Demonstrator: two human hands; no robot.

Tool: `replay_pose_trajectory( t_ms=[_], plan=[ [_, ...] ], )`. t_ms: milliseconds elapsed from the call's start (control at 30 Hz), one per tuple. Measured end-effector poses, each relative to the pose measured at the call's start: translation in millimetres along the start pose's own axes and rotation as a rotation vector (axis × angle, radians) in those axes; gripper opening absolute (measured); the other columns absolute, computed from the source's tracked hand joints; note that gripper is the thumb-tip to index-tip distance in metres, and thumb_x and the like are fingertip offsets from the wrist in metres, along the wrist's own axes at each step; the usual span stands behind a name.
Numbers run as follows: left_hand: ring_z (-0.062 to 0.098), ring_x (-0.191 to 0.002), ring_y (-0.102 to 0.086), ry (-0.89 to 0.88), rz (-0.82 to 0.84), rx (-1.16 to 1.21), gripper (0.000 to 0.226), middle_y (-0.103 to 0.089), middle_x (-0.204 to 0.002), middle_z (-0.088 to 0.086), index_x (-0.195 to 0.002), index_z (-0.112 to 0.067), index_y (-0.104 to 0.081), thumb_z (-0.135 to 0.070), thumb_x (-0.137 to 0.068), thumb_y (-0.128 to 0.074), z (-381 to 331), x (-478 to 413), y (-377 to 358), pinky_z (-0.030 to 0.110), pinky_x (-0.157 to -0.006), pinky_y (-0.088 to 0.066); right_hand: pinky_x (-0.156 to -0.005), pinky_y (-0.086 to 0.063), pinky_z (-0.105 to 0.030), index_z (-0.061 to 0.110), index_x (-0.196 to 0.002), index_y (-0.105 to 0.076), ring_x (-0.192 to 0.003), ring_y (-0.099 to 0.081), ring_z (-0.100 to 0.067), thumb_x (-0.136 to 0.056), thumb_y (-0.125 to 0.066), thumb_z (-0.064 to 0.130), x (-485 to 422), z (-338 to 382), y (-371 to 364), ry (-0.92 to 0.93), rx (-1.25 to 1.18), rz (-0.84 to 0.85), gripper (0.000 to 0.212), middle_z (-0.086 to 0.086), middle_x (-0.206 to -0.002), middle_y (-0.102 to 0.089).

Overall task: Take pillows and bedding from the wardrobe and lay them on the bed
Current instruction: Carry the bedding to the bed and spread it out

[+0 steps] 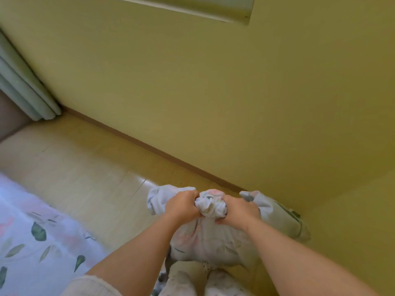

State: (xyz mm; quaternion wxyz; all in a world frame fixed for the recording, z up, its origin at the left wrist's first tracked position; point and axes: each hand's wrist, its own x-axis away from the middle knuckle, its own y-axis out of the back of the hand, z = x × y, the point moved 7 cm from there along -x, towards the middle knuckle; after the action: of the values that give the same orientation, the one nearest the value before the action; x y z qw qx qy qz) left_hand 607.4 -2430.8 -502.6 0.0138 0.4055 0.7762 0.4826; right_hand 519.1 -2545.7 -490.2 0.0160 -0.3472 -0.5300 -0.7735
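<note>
Low in the middle of the frame, both hands, left hand (182, 205) and right hand (239, 208), squeeze tight on the soft, light, floppy bedding (210, 238), bunched at its top.

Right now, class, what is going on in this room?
A person stands by a yellow wall and grips a bunched piece of floral bedding with both hands. The left hand and the right hand clutch the gathered fabric close together, and the rest hangs down in front of them. A bed with a leaf-print cover lies to the left; the bundle is not on it yet.
</note>
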Motion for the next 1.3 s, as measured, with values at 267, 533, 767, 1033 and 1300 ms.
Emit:
replay_pose_trajectory(
  t_ms=[267, 533, 767, 1033, 1300],
  plan=[
    [0.025, -0.071, -0.056, 0.148, -0.192, 0.08, 0.01, -0.045, -0.058, -0.005, -0.075, -0.014, -0.053, -0.024, -0.079, -0.055, 12, -56, 52, 0.032, -0.06, -0.037, -0.074, -0.032, -0.031, 0.026, -0.125, -0.044, -0.108, -0.061, -0.025, -0.082, -0.058, 0.047, -74, 29, 70, 0.206, 0.157, -0.068, 0.05, -0.003, -0.112, -0.067],
    [0.024, -0.067, -0.05, 0.325, -0.37, 0.153, 0.028, -0.043, -0.054, -0.005, -0.057, -0.022, -0.036, -0.019, -0.077, -0.055, 73, -80, 136, 0.031, -0.056, -0.031, -0.07, -0.038, -0.027, 0.026, -0.126, -0.046, -0.105, -0.062, -0.024, -0.081, -0.06, 0.044, -146, 121, 112, 0.367, 0.173, -0.045, 0.051, -0.003, -0.112, -0.066],
    [0.023, -0.065, -0.043, 0.495, -0.499, 0.252, 0.031, -0.038, -0.053, -0.004, -0.055, -0.021, -0.035, -0.013, -0.079, -0.052, 177, -82, 238, 0.03, -0.058, -0.028, -0.066, -0.038, -0.026, 0.021, -0.122, -0.049, -0.102, -0.063, -0.023, -0.08, -0.062, 0.04, -205, 269, 140, 0.556, 0.162, -0.028, 0.048, -0.001, -0.11, -0.068],
    [0.023, -0.067, -0.044, 0.654, -0.584, 0.231, 0.029, -0.04, -0.055, -0.005, -0.057, -0.023, -0.034, -0.018, -0.081, -0.051, 301, -71, 351, 0.027, -0.047, -0.021, -0.07, -0.041, -0.028, 0.023, -0.125, -0.049, -0.105, -0.063, -0.024, -0.081, -0.061, 0.039, -260, 447, 149, 0.711, 0.21, 0.061, 0.048, -0.002, -0.112, -0.068],
    [0.022, -0.064, -0.043, 0.735, -0.677, 0.21, 0.031, -0.038, -0.055, -0.005, -0.056, -0.024, -0.034, -0.018, -0.081, -0.051, 383, -89, 449, 0.027, -0.047, -0.022, -0.067, -0.038, -0.026, 0.02, -0.121, -0.052, -0.102, -0.063, -0.024, -0.082, -0.059, 0.038, -317, 572, 180, 0.829, 0.178, 0.054, 0.043, -0.002, -0.108, -0.069]
  ],
)
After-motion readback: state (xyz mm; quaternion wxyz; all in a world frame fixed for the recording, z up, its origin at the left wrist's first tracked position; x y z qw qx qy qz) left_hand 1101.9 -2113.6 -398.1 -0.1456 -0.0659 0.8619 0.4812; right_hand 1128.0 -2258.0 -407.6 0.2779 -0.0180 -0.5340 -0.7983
